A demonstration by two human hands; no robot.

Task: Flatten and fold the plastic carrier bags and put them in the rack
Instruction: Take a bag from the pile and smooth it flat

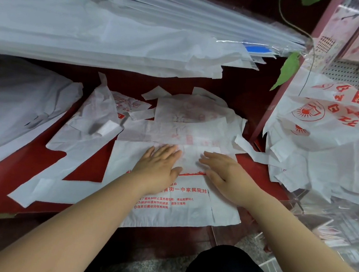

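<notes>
Head view: left hand (158, 168) and right hand (225, 175), fingers straight, nothing gripped, press flat on white red-printed plastic carrier bag (181, 209) lying on red bench (21, 172), near front edge.

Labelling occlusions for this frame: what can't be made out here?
Head view throughout.
Red print on the flat bag: partly covered by the left hand, right hand and forearms.
Heap of bags at right: cut off by the frame edge, count unclear.
Rack: cannot be identified.
Folded bags beyond the hands: print too faint to read.
</notes>
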